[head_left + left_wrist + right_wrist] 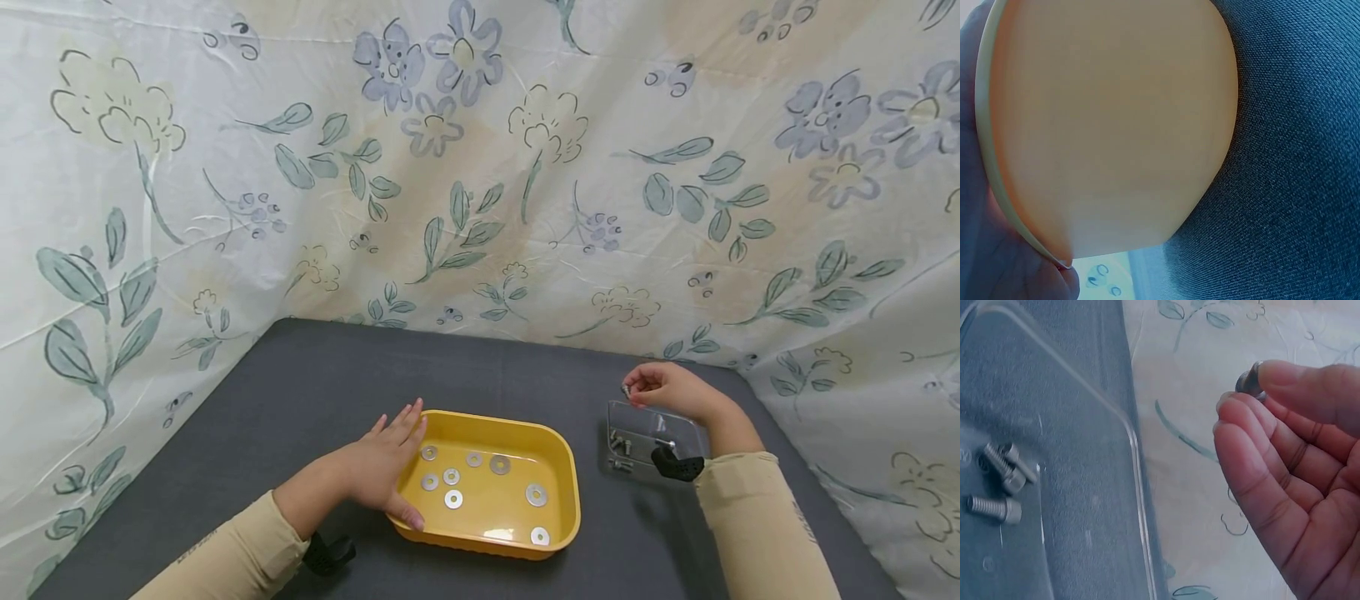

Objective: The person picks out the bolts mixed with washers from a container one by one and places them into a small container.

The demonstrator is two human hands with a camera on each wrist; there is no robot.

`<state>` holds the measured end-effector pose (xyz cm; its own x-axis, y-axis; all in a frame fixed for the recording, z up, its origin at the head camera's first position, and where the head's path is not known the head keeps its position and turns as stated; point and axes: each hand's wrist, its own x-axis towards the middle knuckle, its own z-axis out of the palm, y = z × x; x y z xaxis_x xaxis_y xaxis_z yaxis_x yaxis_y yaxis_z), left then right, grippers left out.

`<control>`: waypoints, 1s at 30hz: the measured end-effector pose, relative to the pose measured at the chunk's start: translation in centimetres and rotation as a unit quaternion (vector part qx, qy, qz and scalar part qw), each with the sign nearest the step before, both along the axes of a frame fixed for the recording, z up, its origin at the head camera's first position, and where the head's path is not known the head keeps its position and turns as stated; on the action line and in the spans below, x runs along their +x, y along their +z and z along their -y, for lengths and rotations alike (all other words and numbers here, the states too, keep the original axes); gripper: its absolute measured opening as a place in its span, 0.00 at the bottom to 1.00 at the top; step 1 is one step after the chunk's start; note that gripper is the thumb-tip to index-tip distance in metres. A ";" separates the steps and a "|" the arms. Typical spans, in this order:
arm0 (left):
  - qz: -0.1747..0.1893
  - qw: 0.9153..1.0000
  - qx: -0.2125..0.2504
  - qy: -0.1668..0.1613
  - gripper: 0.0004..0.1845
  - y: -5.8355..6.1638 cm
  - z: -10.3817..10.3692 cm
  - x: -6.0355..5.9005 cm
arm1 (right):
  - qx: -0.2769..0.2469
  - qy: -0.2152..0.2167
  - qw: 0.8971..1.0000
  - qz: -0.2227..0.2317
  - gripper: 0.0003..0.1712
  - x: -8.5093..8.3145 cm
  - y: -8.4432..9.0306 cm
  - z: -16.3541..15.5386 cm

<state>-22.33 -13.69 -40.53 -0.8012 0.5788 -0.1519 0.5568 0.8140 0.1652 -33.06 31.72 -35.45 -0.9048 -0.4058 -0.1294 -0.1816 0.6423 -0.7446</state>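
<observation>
In the head view my left hand (382,462) rests on the left rim of a yellow tray (517,546), its fingers spread and straight, the thumb at the near corner. Several flat metal washers (453,499) lie scattered on the tray's floor. The tray's outer wall (1116,125) fills much of the left wrist view, with my palm along its rim. My right hand (671,390) pinches a small metal bolt (1250,381) between thumb and fingertips, above a clear plastic box (675,421). Inside this box lie several socket-head bolts (996,509).
Both containers stand on a dark grey tabletop (480,367), the clear box to the right of the tray. A floral cloth (480,208) hangs behind and at both sides. Each wrist wears a black strapped device (677,464).
</observation>
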 end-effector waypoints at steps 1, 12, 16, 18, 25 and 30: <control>-0.001 1.000 0.000 0.000 0.72 0.0 0.0 0.0 | 0.000 -0.002 1.000 0.002 0.15 0.0 -0.1 -0.1; -0.002 1.000 0.001 -0.003 0.72 0.2 0.0 0.1 | 0.000 0.003 1.000 0.016 0.16 0.6 -0.3 -1.5; -0.003 1.000 0.001 -0.002 0.72 0.1 0.0 0.0 | 0.005 -0.004 1.000 0.021 0.16 0.8 -0.4 -2.0; -0.001 1.000 0.003 -0.002 0.71 0.1 0.0 0.0 | 0.007 -0.004 1.000 0.023 0.17 0.8 -0.5 -2.3; 0.004 1.000 0.007 -0.003 0.71 0.1 0.0 0.0 | 0.008 0.002 0.999 0.031 0.16 0.9 -1.1 -2.8; -0.001 1.000 0.004 -0.006 0.71 0.0 0.1 0.0 | 0.017 -0.003 0.999 0.030 0.16 1.1 -1.5 -3.0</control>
